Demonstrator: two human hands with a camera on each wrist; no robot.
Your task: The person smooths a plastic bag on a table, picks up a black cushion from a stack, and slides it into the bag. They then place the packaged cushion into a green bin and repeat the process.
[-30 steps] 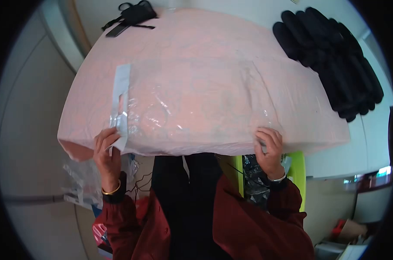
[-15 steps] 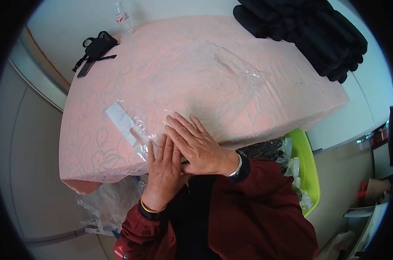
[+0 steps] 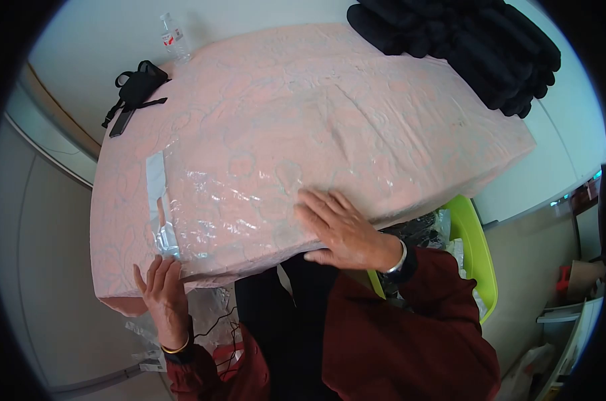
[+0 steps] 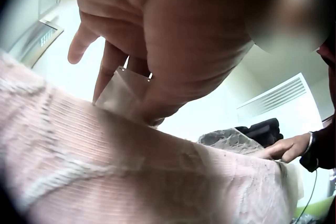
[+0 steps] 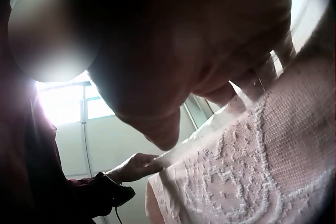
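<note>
A clear plastic bag [image 3: 216,207] lies flat on the pink patterned tablecloth [image 3: 249,67]. Along its left end runs a white header strip [image 3: 157,180] with a slot cut in it. My left hand [image 3: 163,294] is at the strip's near end by the table edge; the left wrist view shows thumb and fingers pinching the white corner [image 4: 123,90]. On the bag's near side, right of the middle, my right hand [image 3: 346,230] rests palm down with its fingers stretched out.
Bundled black padded rolls [image 3: 477,53] lie at the back right. A black strapped pouch [image 3: 139,87], a dark flat device [image 3: 121,123] and a water bottle [image 3: 175,40] are at the back left. Below the table's front edge stands a lime-green bin [image 3: 480,267] with plastic wrappings in it.
The hands went from the bag's two ends to side by side on it, then apart again. My left hand moved left to the strip's corner; the bag turned, then partly straightened.
</note>
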